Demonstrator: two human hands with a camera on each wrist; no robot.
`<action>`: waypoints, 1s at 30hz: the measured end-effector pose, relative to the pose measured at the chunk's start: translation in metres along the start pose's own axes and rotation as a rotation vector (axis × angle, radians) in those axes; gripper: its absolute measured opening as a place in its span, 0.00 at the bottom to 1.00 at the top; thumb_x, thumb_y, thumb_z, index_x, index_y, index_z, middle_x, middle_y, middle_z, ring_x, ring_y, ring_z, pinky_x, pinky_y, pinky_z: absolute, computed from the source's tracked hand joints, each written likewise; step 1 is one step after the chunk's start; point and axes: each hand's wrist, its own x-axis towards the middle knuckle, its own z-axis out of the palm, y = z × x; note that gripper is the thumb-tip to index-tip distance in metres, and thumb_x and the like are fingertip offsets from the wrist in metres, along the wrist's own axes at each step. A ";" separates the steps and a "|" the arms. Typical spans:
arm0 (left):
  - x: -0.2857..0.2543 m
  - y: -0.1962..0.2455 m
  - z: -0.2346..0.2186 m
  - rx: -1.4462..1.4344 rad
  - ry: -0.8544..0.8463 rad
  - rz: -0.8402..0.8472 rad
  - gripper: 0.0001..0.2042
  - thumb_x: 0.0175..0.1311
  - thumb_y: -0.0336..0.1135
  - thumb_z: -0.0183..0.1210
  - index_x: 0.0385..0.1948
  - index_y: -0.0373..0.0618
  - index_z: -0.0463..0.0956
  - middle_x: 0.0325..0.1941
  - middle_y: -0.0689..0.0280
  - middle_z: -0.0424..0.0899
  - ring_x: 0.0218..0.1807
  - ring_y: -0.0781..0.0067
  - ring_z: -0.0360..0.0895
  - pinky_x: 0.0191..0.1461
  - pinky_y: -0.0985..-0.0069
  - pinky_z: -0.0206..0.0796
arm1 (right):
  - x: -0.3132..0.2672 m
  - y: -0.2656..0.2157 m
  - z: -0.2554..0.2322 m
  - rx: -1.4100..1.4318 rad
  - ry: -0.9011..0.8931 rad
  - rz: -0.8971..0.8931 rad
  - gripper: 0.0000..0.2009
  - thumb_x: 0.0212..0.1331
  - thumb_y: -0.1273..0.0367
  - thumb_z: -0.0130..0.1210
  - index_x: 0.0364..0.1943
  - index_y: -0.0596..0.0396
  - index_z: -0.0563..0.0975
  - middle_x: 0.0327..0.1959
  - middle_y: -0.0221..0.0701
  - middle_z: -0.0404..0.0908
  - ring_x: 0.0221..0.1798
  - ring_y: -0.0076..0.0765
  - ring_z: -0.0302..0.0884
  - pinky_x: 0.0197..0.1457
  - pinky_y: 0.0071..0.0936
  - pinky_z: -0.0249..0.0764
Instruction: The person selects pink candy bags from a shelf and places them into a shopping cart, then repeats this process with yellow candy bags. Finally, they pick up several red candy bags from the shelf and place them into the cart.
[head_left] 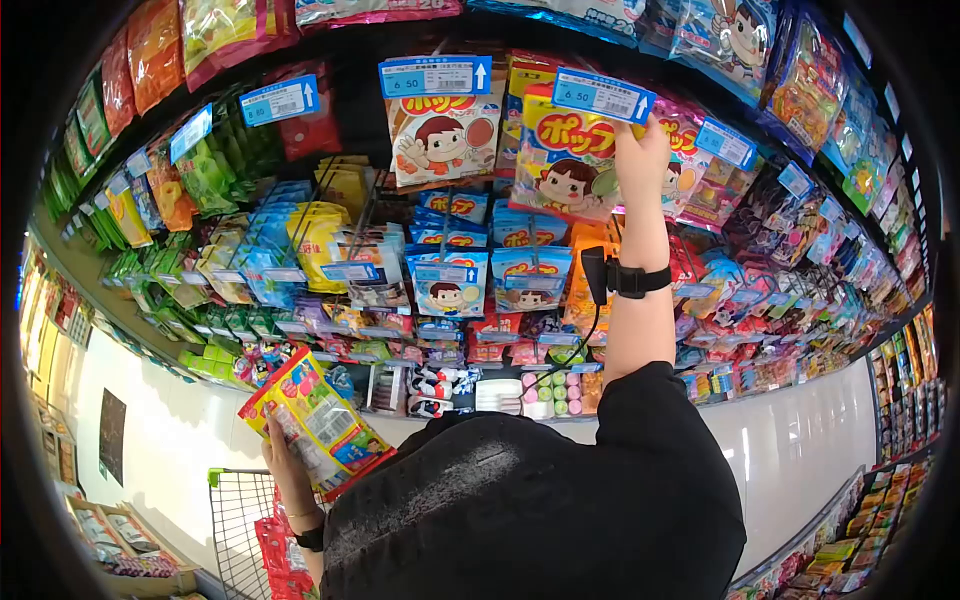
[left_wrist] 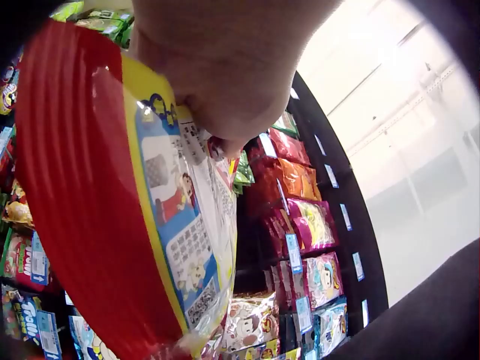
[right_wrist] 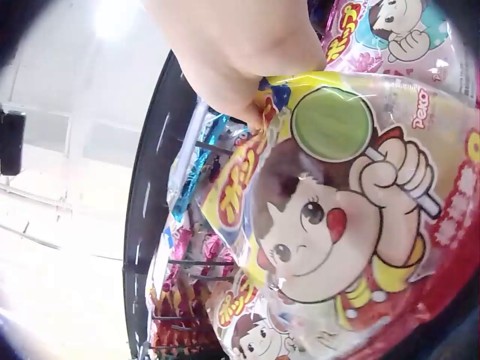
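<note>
My right hand reaches up to the hanging rack and pinches the top edge of a yellow and red lollipop bag, just beside a blue price tag. Close up in the right wrist view, the bag's front shows a cartoon child with a green lollipop, and the hand has its fingers at the top corner. Low on the left, my left hand grips another candy bag by its side, printed back facing up. Its red crimped end fills much of the left wrist view.
A brown-and-white lollipop bag hangs left of the yellow one, a pink bag right of it. Blue lollipop bags hang lower. A wire shopping cart with red packs stands at lower left.
</note>
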 end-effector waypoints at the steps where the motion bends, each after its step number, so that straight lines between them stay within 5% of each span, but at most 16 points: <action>1: 0.000 0.000 0.001 0.002 -0.003 0.001 0.18 0.65 0.46 0.49 0.39 0.37 0.70 0.37 0.65 0.74 0.37 0.81 0.70 0.41 0.82 0.62 | -0.004 -0.007 -0.005 -0.076 -0.043 0.006 0.11 0.53 0.69 0.55 0.38 0.61 0.77 0.31 0.39 0.81 0.36 0.32 0.79 0.38 0.26 0.70; 3: 0.005 0.005 0.006 -0.537 -0.064 -0.445 0.17 0.67 0.40 0.46 0.44 0.33 0.70 0.39 0.62 0.74 0.38 0.79 0.70 0.41 0.82 0.62 | -0.010 0.002 -0.008 -0.014 -0.070 0.001 0.11 0.54 0.68 0.55 0.38 0.61 0.77 0.31 0.36 0.82 0.34 0.28 0.78 0.37 0.24 0.70; 6: 0.011 0.007 0.010 -0.722 -0.084 -0.546 0.17 0.69 0.34 0.41 0.54 0.33 0.65 0.42 0.57 0.73 0.40 0.74 0.71 0.43 0.78 0.63 | -0.022 -0.001 -0.017 0.378 -0.216 0.182 0.11 0.55 0.67 0.56 0.36 0.63 0.77 0.29 0.31 0.81 0.32 0.19 0.74 0.37 0.18 0.70; 7: 0.012 0.010 0.010 -0.719 -0.085 -0.543 0.17 0.69 0.34 0.41 0.54 0.33 0.65 0.42 0.57 0.73 0.40 0.74 0.71 0.43 0.78 0.63 | -0.030 -0.004 -0.020 0.380 -0.213 0.184 0.11 0.55 0.67 0.56 0.36 0.63 0.77 0.29 0.31 0.81 0.32 0.19 0.74 0.37 0.18 0.70; 9: 0.007 0.018 0.010 0.011 -0.216 0.021 0.19 0.69 0.31 0.38 0.59 0.36 0.58 0.44 0.54 0.72 0.42 0.70 0.71 0.45 0.76 0.64 | -0.049 -0.007 -0.021 0.586 -0.341 0.381 0.11 0.55 0.68 0.57 0.37 0.64 0.76 0.31 0.30 0.80 0.34 0.19 0.74 0.39 0.18 0.70; 12: 0.024 0.009 0.018 -0.096 -0.282 0.022 0.19 0.67 0.30 0.39 0.59 0.36 0.59 0.45 0.51 0.72 0.43 0.64 0.72 0.46 0.75 0.64 | -0.080 -0.019 -0.020 0.713 -0.509 0.540 0.12 0.55 0.68 0.57 0.38 0.63 0.76 0.34 0.30 0.80 0.35 0.21 0.75 0.40 0.19 0.71; 13: 0.035 0.027 0.017 0.229 -0.326 0.130 0.19 0.67 0.31 0.39 0.59 0.35 0.59 0.46 0.51 0.72 0.42 0.66 0.72 0.44 0.75 0.65 | -0.092 -0.022 -0.018 0.777 -0.590 0.619 0.11 0.55 0.68 0.57 0.38 0.62 0.76 0.35 0.31 0.79 0.36 0.22 0.75 0.41 0.20 0.71; 14: 0.043 0.016 0.036 -0.148 -0.189 0.045 0.18 0.67 0.35 0.40 0.54 0.34 0.64 0.43 0.57 0.74 0.40 0.73 0.72 0.40 0.77 0.64 | -0.100 -0.030 -0.018 0.761 -0.626 0.644 0.10 0.56 0.69 0.56 0.38 0.62 0.76 0.35 0.31 0.79 0.37 0.22 0.75 0.42 0.21 0.71; 15: 0.054 0.085 0.032 -0.600 -0.239 -0.402 0.17 0.68 0.39 0.42 0.48 0.34 0.69 0.39 0.63 0.77 0.38 0.78 0.72 0.39 0.80 0.64 | -0.108 -0.038 -0.018 0.795 -0.651 0.604 0.10 0.56 0.69 0.55 0.38 0.61 0.76 0.35 0.31 0.79 0.38 0.21 0.75 0.42 0.21 0.70; 16: 0.060 0.084 0.039 -0.371 -0.258 -0.083 0.17 0.67 0.42 0.44 0.43 0.36 0.72 0.35 0.67 0.78 0.36 0.81 0.72 0.39 0.81 0.63 | -0.115 -0.038 -0.016 0.838 -0.666 0.657 0.09 0.57 0.69 0.55 0.38 0.61 0.76 0.34 0.30 0.79 0.37 0.21 0.75 0.42 0.21 0.70; 17: 0.066 0.102 0.047 -0.688 -0.310 -0.363 0.18 0.67 0.43 0.44 0.43 0.36 0.72 0.36 0.67 0.77 0.36 0.83 0.71 0.39 0.82 0.62 | -0.122 -0.039 -0.013 0.879 -0.678 0.708 0.09 0.57 0.69 0.55 0.37 0.60 0.76 0.34 0.30 0.79 0.37 0.21 0.75 0.41 0.20 0.70; 18: 0.069 0.096 0.057 -0.536 -0.329 -0.078 0.18 0.67 0.44 0.44 0.43 0.37 0.72 0.34 0.69 0.76 0.35 0.85 0.70 0.38 0.83 0.61 | -0.130 -0.042 -0.010 0.883 -0.693 0.722 0.09 0.57 0.69 0.55 0.37 0.60 0.76 0.34 0.30 0.79 0.37 0.21 0.75 0.41 0.20 0.70; 21: 0.062 0.149 0.079 -0.703 -0.334 -0.142 0.15 0.67 0.43 0.46 0.34 0.39 0.74 0.27 0.74 0.73 0.29 0.87 0.66 0.35 0.84 0.61 | -0.153 -0.058 0.000 0.861 -0.708 0.794 0.07 0.57 0.69 0.55 0.36 0.59 0.76 0.34 0.30 0.79 0.35 0.20 0.75 0.39 0.20 0.71; 22: 0.067 0.147 0.087 -0.853 -0.492 -0.347 0.15 0.67 0.42 0.46 0.30 0.40 0.74 0.26 0.75 0.73 0.29 0.87 0.65 0.33 0.84 0.60 | -0.162 -0.056 0.004 0.861 -0.689 0.803 0.08 0.57 0.69 0.55 0.36 0.59 0.75 0.34 0.30 0.79 0.35 0.20 0.75 0.39 0.20 0.71; 23: 0.061 0.154 0.094 -0.725 -0.442 0.042 0.16 0.67 0.42 0.47 0.28 0.39 0.75 0.25 0.76 0.73 0.28 0.89 0.65 0.32 0.84 0.59 | -0.168 -0.053 0.008 0.861 -0.668 0.810 0.08 0.57 0.69 0.55 0.37 0.59 0.75 0.33 0.30 0.79 0.35 0.20 0.75 0.39 0.20 0.71; 30: 0.050 0.177 0.125 -0.903 -0.748 -0.072 0.13 0.65 0.36 0.51 0.28 0.34 0.76 0.26 0.75 0.77 0.29 0.92 0.66 0.32 0.87 0.60 | -0.186 -0.063 -0.002 0.855 -0.571 0.859 0.10 0.56 0.70 0.56 0.39 0.62 0.75 0.36 0.32 0.79 0.36 0.21 0.76 0.40 0.20 0.73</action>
